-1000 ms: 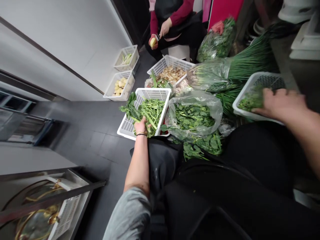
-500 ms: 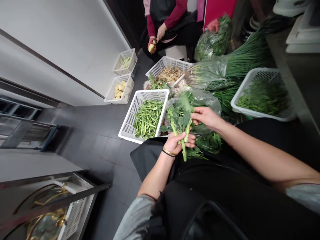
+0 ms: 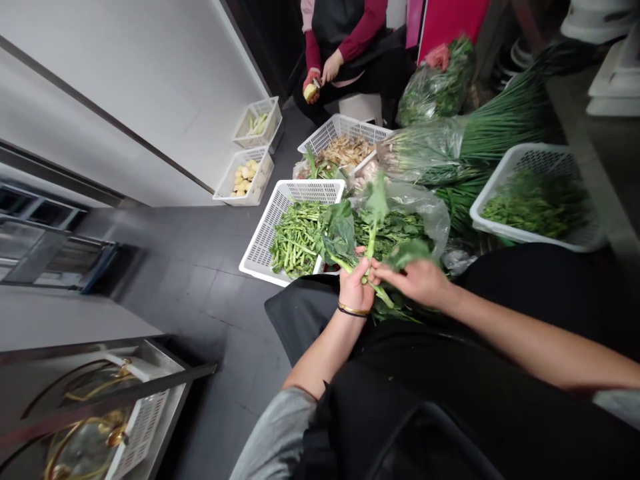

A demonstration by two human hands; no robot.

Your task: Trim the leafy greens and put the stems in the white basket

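Note:
My left hand (image 3: pixel 356 285) is closed around leafy green vegetable stalks (image 3: pixel 371 243), which look like Chinese broccoli. Their leaves point up and away from me, and the cut ends stick out below the fingers. Close beside it, my right hand (image 3: pixel 417 281) pinches at the stalks with a green leaf (image 3: pixel 411 253) in its fingers; this hand is slightly blurred. Under and behind both hands lies an open clear plastic bag (image 3: pixel 435 213) of the same dark leafy greens. To its left stands a white perforated basket (image 3: pixel 261 230) holding trimmed green stems (image 3: pixel 297 243).
A co-worker (image 3: pixel 345 47) sits opposite, peeling a pale yellow vegetable. White baskets of peelings (image 3: pixel 350 148), peeled potato-like pieces (image 3: pixel 245 177) and leafy herbs (image 3: pixel 537 200) stand around. Long green onions (image 3: pixel 505 127) lie at right. A metal rack (image 3: pixel 187 377) stands lower left.
My right hand has moved down from the leaves to the stalks beside my left hand, and a leaf now shows in it. The stalks have turned, with leaves spreading apart.

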